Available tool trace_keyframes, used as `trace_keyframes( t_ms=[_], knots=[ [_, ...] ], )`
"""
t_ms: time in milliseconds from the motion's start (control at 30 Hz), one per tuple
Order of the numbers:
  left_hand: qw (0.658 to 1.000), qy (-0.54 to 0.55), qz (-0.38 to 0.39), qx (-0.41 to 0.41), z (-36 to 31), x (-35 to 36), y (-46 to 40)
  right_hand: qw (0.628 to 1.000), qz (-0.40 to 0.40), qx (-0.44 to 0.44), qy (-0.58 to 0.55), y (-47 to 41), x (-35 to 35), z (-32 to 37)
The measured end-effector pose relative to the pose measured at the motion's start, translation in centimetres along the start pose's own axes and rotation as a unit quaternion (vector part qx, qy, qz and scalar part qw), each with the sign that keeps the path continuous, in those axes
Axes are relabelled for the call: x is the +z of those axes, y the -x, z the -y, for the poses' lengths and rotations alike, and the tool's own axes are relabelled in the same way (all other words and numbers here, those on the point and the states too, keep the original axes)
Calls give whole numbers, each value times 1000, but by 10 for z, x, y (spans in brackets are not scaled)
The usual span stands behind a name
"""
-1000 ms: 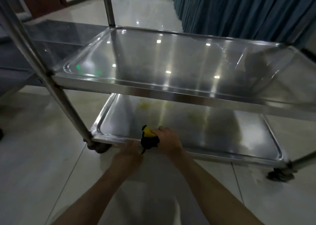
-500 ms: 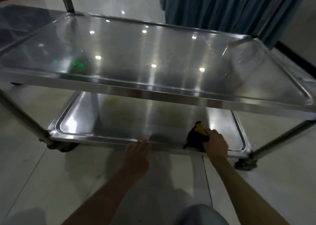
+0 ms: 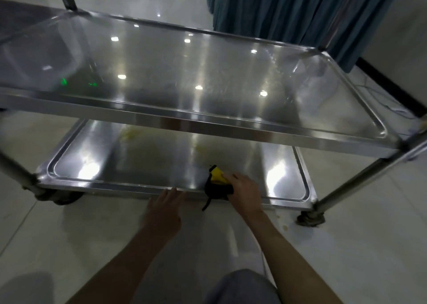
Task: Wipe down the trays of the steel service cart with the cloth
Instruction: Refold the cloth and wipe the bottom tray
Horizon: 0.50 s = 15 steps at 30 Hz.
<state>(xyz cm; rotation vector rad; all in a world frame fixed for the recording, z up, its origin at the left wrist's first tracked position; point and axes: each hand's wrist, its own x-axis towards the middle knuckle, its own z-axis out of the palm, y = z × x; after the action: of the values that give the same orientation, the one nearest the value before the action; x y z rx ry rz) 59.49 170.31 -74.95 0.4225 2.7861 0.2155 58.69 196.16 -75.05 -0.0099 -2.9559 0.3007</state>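
The right hand grips the black-and-yellow cloth on the near rim of the cart's lower tray, while the left hand, fingers straight, touches that rim just left of it.

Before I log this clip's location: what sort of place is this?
Probably a hotel or banquet hall service area: a steel cart stands on glossy floor tiles, beside long blue curtains.

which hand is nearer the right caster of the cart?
Right. The right hand grips the cloth on the lower tray, on the side toward the right caster. The left hand touches the tray's front edge, further left.
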Motion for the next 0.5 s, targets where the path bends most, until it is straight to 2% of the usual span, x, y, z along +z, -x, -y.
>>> trace_keyframes(
  t_ms=[167, 333, 400, 500],
  knots=[
    [998, 14, -54, 10, 9, 15, -4, 991, -21, 131, 28, 28, -28, -78],
    [994, 64, -84, 17, 13, 33, -13, 944, -16, 325, 47, 28, -60, -119],
    [993, 69, -88, 25, 13, 36, -14, 932, -35, 361, 16, 25, -56, -117],
    [992, 79, -92, 22, 11, 32, -13, 928, -51, 369, 10, 23, -44, -96]
  ],
)
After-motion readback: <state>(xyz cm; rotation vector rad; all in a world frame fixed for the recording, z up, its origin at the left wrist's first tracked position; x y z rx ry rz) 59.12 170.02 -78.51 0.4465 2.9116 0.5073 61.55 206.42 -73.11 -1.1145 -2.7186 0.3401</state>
